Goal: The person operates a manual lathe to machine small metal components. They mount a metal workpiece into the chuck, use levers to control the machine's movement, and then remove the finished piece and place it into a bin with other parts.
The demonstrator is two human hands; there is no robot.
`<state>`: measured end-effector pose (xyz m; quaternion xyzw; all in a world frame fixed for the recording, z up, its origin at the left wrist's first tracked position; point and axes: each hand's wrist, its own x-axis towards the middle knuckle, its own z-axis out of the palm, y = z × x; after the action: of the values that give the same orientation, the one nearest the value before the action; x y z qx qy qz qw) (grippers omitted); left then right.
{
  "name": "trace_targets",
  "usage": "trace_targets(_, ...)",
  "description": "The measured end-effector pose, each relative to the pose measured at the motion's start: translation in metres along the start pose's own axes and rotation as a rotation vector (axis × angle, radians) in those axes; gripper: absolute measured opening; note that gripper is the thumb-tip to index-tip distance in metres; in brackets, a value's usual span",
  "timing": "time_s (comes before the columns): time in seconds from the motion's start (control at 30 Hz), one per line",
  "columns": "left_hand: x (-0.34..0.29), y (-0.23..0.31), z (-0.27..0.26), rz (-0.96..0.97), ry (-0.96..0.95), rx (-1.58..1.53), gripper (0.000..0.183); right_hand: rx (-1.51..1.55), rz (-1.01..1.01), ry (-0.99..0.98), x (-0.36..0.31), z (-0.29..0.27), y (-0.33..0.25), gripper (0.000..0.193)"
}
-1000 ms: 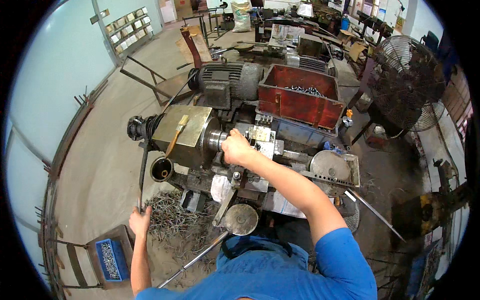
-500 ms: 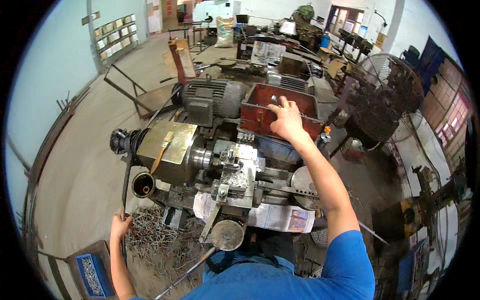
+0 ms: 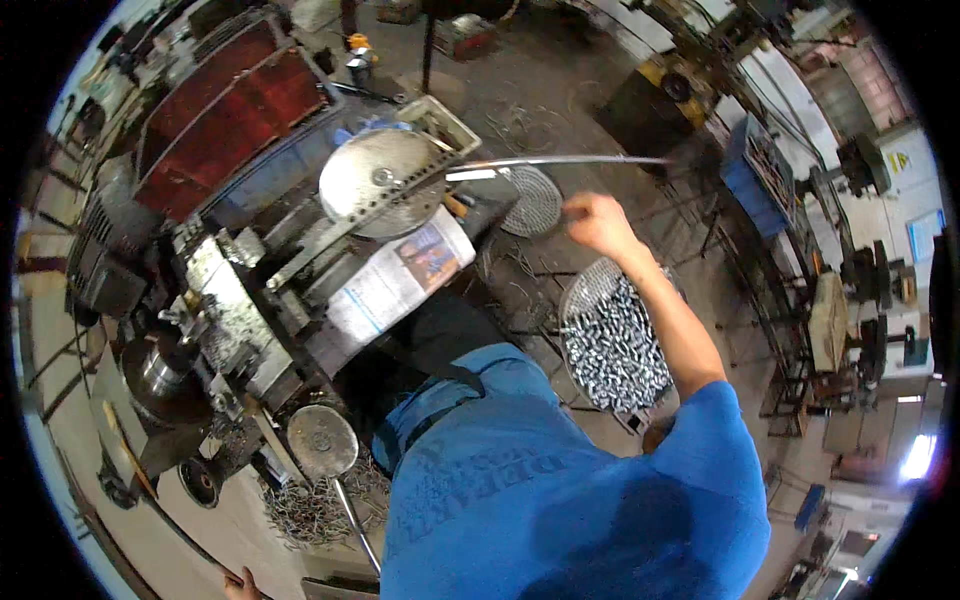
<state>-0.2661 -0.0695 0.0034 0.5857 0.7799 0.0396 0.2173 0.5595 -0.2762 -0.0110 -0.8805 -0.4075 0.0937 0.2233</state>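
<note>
My right hand (image 3: 600,225) hangs at the right, beside a round basket (image 3: 570,345) heaped with small shiny metal parts (image 3: 620,350). Its fingers are curled in, and what they hold, if anything, is hidden. At the lower left edge my left hand (image 3: 240,585) is wrapped round a long dark lever rod (image 3: 185,535) and is partly cut off by the picture's edge. The rod runs up beside the lathe, whose chuck (image 3: 160,368) and tool slide (image 3: 235,310) lie left of my body.
A red metal bin (image 3: 235,110) stands behind the lathe. Round handwheel plate (image 3: 375,180), thin rod (image 3: 570,160) and newspaper (image 3: 400,280) lie between lathe and right hand. A blue crate (image 3: 750,180) is at far right; metal shavings (image 3: 320,505) cover floor below the lathe.
The view has swung right. My right hand has left the red bin and moved to the basket of metal parts. My left hand stays on the lever rod.
</note>
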Motion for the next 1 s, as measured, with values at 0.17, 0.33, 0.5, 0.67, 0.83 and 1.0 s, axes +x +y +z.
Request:
trace_targets(0.17, -0.070, 0.188, -0.039, 0.448, 0.145, -0.372, 0.033, -0.410, 0.424, -0.304, -0.122, 0.064, 0.125, 0.025)
trace_targets(0.33, -0.039, 0.198, -0.026, 0.556, -0.173, -0.063, 0.047, -0.467, 0.442, -0.523, -0.129, 0.091, 0.136, 0.030)
trace_targets(0.5, -0.054, 0.227, -0.009, 0.537, -0.289, -0.060, 0.051, -0.629, 0.320, -0.512, -0.134, 0.098, 0.141, 0.041)
trace_targets(0.67, -0.061, 0.218, -0.006, 0.536, -0.272, -0.120, 0.054, -0.433, 0.374, -0.402, -0.120, 0.084, 0.131, 0.045)
trace_targets(0.83, -0.082, 0.234, 0.006, 0.624, -0.224, -0.303, 0.040, 0.338, -0.181, -0.066, -0.069, 0.053, 0.015, 0.051)
trace_targets(1.0, -0.101, 0.349, 0.051, 0.954, -0.148, -0.293, 0.029, 0.562, -0.922, -0.149, -0.044, 0.047, -0.166, 0.061)
